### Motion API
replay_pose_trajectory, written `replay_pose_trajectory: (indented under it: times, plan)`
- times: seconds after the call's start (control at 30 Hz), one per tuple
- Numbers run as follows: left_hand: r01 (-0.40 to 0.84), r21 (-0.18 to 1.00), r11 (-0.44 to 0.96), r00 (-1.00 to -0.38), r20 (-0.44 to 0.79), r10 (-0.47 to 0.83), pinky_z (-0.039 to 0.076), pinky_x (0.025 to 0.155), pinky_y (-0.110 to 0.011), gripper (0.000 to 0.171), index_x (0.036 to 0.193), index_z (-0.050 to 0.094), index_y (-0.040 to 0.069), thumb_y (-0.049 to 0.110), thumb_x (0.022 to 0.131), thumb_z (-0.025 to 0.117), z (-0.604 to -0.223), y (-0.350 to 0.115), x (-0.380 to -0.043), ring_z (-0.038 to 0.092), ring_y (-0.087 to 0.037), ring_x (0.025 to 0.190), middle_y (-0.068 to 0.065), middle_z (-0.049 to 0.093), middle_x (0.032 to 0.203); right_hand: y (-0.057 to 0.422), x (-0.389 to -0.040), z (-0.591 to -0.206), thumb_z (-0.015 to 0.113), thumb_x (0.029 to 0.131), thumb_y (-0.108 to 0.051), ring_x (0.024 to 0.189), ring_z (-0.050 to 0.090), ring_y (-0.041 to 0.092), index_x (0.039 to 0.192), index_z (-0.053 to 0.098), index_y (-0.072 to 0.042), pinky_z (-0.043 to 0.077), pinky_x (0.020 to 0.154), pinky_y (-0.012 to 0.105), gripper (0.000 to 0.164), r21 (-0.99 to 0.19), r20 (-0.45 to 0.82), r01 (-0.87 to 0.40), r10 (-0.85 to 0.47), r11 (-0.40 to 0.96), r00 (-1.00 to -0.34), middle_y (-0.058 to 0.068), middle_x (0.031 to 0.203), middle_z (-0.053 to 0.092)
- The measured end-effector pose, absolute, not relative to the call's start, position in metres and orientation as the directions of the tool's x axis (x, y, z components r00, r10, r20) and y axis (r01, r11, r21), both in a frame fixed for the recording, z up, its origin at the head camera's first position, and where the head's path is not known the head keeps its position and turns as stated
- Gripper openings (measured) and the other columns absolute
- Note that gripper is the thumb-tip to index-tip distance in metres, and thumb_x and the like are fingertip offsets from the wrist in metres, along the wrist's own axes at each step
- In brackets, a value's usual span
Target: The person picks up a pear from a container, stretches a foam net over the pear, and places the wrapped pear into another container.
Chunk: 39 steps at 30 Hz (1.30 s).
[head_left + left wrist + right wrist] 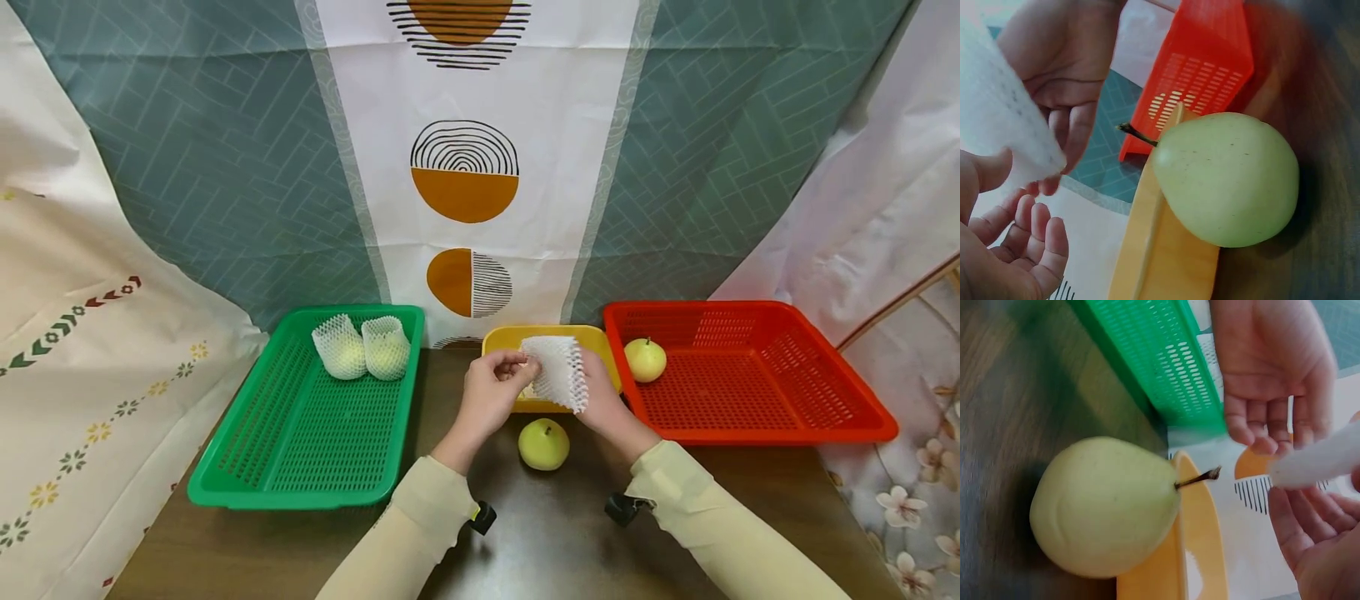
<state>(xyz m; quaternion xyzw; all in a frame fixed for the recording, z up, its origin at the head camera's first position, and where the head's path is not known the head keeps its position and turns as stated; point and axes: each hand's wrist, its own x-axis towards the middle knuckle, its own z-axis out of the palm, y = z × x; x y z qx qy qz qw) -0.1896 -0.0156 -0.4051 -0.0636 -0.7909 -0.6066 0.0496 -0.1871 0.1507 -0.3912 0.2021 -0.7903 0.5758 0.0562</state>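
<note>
A white foam net sleeve (553,367) is held up between both hands over the yellow basket (504,337). My left hand (489,392) pinches its left edge between thumb and fingers. On the other side my right hand (606,402) grips the sleeve, which hides part of its fingers in the head view. Below the hands a bare yellow-green pear (543,444) stands on the table, stem up, in front of the yellow basket. Both wrist views show this pear (1229,181) close by, untouched by either hand.
At left, a green basket (337,475) holds two pears in foam nets (347,354). The red basket (750,433) at right has one bare pear (645,360) near its left wall. White material (528,392) lies in the yellow basket. Patterned cloth (480,100) hangs behind.
</note>
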Motion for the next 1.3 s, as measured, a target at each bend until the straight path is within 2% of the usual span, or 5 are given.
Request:
replay_pose_trajectory:
  times: [0.1, 0.23, 0.47, 0.93, 1.3]
  plan:
    - [0.167, 0.954, 0.25, -0.986, 0.166, 0.025, 0.049, 0.065, -0.023, 0.02, 0.091, 0.069, 0.014, 0.031, 0.081, 0.072, -0.408, -0.014, -0.188, 0.056, -0.015, 0.076, -0.002, 0.064, 0.086, 0.147, -0.189, -0.389, 0.045, 0.096, -0.003, 0.088, 0.061, 0.004, 0.123, 0.053, 0.011, 0.052, 0.076, 0.019, 0.032, -0.955, 0.236, -0.27, -0.238, 0.121, -0.942, 0.03, 0.114, 0.059]
    - [0.2, 0.944, 0.262, -0.979, 0.205, 0.01, 0.051, 0.069, -0.023, 0.012, 0.093, 0.069, 0.012, 0.019, 0.084, 0.068, -0.411, -0.012, -0.187, 0.06, -0.012, 0.077, -0.002, 0.068, 0.09, 0.141, -0.186, -0.381, 0.05, 0.097, -0.017, 0.088, 0.062, 0.007, 0.123, 0.058, 0.0, 0.052, 0.075, 0.021, 0.032, -0.958, 0.153, -0.199, -0.218, 0.206, -0.964, 0.019, 0.114, 0.064]
    - [0.191, 0.955, 0.228, -0.981, 0.191, 0.022, 0.053, 0.076, -0.026, 0.03, 0.111, 0.063, 0.009, 0.014, 0.082, 0.07, -0.409, -0.011, -0.189, 0.062, -0.014, 0.083, -0.007, 0.068, 0.097, 0.137, -0.18, -0.375, 0.057, 0.093, -0.017, 0.102, 0.061, 0.025, 0.123, 0.058, -0.003, 0.051, 0.077, 0.019, 0.033, -0.952, 0.117, -0.164, -0.187, 0.258, -0.975, 0.016, 0.114, 0.064]
    - [0.227, 0.955, 0.191, -0.96, 0.187, 0.207, 0.049, 0.087, -0.036, 0.035, 0.123, 0.056, 0.005, 0.016, 0.089, 0.06, -0.4, -0.013, -0.187, 0.057, -0.023, 0.101, -0.011, 0.062, 0.109, 0.143, -0.199, -0.401, 0.064, 0.087, -0.034, 0.103, 0.061, 0.022, 0.123, 0.058, -0.015, 0.053, 0.081, 0.027, 0.041, -0.945, 0.143, -0.192, -0.193, 0.265, -0.971, 0.007, 0.12, 0.063]
    - [0.173, 0.969, 0.174, -0.979, 0.15, 0.14, 0.051, 0.079, -0.028, 0.034, 0.117, 0.056, -0.004, 0.009, 0.086, 0.063, -0.372, -0.01, -0.172, 0.061, -0.021, 0.089, -0.019, 0.062, 0.105, 0.145, -0.189, -0.387, 0.067, 0.087, -0.022, 0.098, 0.058, 0.026, 0.108, 0.063, -0.002, 0.049, 0.078, 0.023, 0.03, -0.937, 0.143, -0.172, -0.117, 0.303, -0.983, 0.015, 0.108, 0.064]
